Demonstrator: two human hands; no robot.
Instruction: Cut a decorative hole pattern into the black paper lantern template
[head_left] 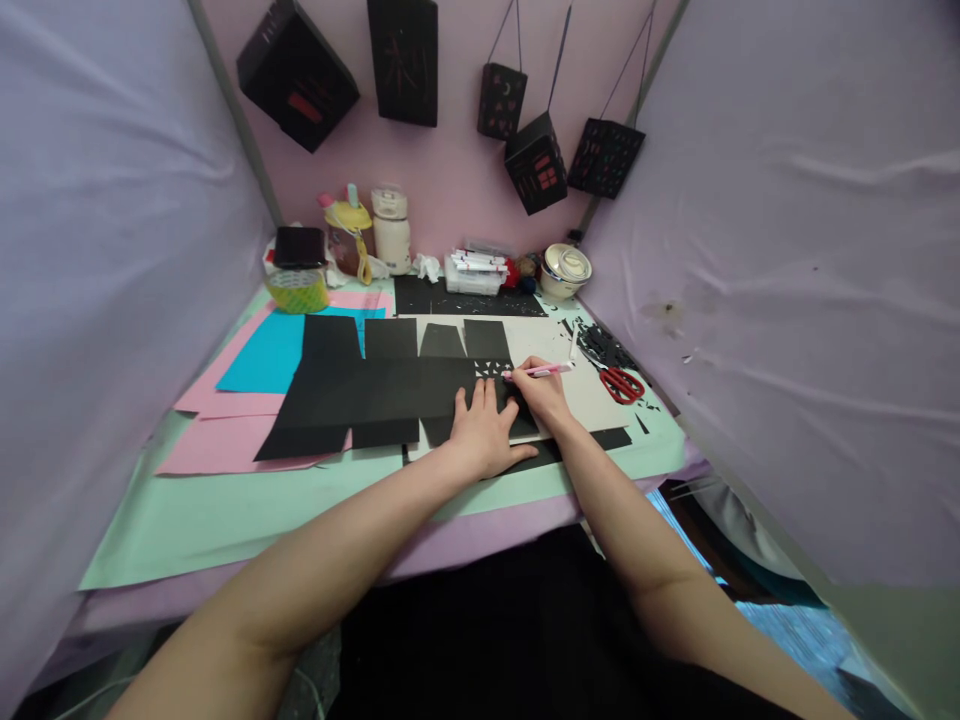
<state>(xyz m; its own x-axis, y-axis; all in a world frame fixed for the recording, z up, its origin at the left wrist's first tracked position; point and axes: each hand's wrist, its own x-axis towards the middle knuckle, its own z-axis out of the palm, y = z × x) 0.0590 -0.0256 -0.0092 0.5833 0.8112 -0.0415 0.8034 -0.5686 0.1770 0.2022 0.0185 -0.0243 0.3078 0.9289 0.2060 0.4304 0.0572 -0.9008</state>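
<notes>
Head view: both forearms reach forward, hands side by side.
Left hand [487, 428]: palm down, fingers spread on the black card [375, 388].
Right hand [541, 396]: pinched round a pink pen-like tool [552, 370], tip at small cut-outs.
Black card: partly over the white board [589, 395].
Hanging boxes [403, 62]: one bears a character (too faint to read surely); five, all black.
Red-handled scissors [622, 385]: one pair.
</notes>
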